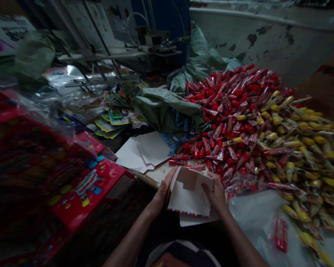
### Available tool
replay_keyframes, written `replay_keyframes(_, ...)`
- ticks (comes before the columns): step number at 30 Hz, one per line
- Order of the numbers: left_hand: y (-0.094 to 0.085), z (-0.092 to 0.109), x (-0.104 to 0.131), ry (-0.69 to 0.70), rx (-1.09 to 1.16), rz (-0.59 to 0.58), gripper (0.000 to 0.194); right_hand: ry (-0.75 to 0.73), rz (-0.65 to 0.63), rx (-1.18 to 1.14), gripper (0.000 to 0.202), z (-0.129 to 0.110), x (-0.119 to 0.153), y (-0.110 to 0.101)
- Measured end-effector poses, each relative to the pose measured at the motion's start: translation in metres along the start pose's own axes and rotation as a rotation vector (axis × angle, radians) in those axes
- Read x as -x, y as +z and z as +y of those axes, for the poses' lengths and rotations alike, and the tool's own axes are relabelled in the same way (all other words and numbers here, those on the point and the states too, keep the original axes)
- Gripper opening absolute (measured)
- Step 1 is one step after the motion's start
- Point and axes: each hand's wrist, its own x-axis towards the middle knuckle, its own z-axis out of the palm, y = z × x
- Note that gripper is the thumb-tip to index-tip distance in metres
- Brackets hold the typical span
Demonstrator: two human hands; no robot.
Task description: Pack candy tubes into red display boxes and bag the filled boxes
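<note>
White card carton (pixel 187 202) with a multicoloured strip along the near edge, held open-mouthed between two hands at the near side of the tabletop (pixel 159 172). Left hand (pixel 161 191) along one side, grip holding that wall; right hand (pixel 216 193) with thumb inside the opposite wall, grip likewise closed on the carton. Just beyond, folded white card (pixel 153 146) beside blue tubes (pixel 174 149). To the right, heaped red tubes (pixel 233 100) running into yellow tubes (pixel 303 142); at the heap's left, a green sack (pixel 156 104). Far left, red printed boxes (pixel 86 185), partly blurred.
</note>
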Motion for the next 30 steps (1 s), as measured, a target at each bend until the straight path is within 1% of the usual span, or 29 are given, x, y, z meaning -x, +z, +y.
replay_keyframes(2,-0.002,-0.001,-0.001,-0.022,-0.011,-0.003,0.078,0.005,0.007,-0.007,0.042,-0.001,0.0,0.0)
replay_keyframes(6,0.0,-0.009,-0.014,-0.053,-0.261,0.101,0.066,-0.007,0.014,-0.008,0.041,-0.004,-0.001,0.0)
replay_keyframes(8,0.001,-0.015,-0.023,-0.071,-0.341,0.136,0.068,-0.025,0.011,-0.005,0.041,-0.004,-0.001,0.0)
replay_keyframes(10,0.0,-0.021,-0.031,-0.071,-0.346,0.166,0.069,-0.056,0.006,0.01,0.041,-0.004,-0.001,-0.001)
replay_keyframes(12,-0.001,-0.023,-0.038,-0.064,-0.333,0.186,0.067,-0.124,0.014,0.057,0.04,-0.002,0.0,-0.003)
replay_keyframes(14,-0.002,-0.022,-0.042,-0.063,-0.317,0.181,0.062,-0.261,-0.007,0.145,0.039,0.0,0.001,-0.008)
replay_keyframes(15,-0.003,-0.02,-0.045,-0.069,-0.303,0.163,0.061,-0.344,-0.058,0.2,0.041,0.001,0.001,-0.012)
replay_keyframes(17,-0.004,-0.015,-0.05,-0.096,-0.264,0.124,0.06,-0.486,-0.251,0.315,0.046,0.0,-0.001,-0.023)
replay_keyframes(19,-0.005,-0.013,-0.055,-0.123,-0.242,0.093,0.059,-0.559,-0.463,0.407,0.046,-0.005,-0.006,-0.035)
replay_keyframes(20,-0.004,-0.013,-0.057,-0.121,-0.247,0.09,0.058,-0.579,-0.538,0.439,0.046,-0.009,-0.009,-0.04)
replay_keyframes(21,-0.004,-0.014,-0.058,-0.103,-0.261,0.099,0.057,-0.595,-0.58,0.46,0.047,-0.014,-0.012,-0.044)
replay_keyframes(23,-0.002,-0.019,-0.054,-0.065,-0.276,0.179,0.056,-0.613,-0.592,0.478,0.046,-0.024,-0.02,-0.046)
replay_keyframes(25,0.003,-0.026,-0.041,-0.1,-0.225,0.352,0.06,-0.575,-0.533,0.488,0.027,-0.033,-0.028,-0.041)
replay_keyframes(26,0.006,-0.03,-0.031,-0.146,-0.168,0.453,0.064,-0.533,-0.486,0.496,0.018,-0.037,-0.031,-0.036)
replay_keyframes(27,0.01,-0.034,-0.018,-0.201,-0.092,0.552,0.069,-0.48,-0.435,0.504,0.015,-0.04,-0.035,-0.03)
replay_keyframes(28,0.015,-0.038,-0.005,-0.248,-0.004,0.635,0.072,-0.425,-0.386,0.507,0.016,-0.043,-0.037,-0.023)
replay_keyframes(29,0.02,-0.041,0.009,-0.28,0.093,0.697,0.073,-0.372,-0.342,0.506,0.021,-0.044,-0.04,-0.018)
replay_keyframes(30,0.026,-0.043,0.021,-0.311,0.206,0.735,0.072,-0.326,-0.312,0.503,0.031,-0.046,-0.042,-0.014)
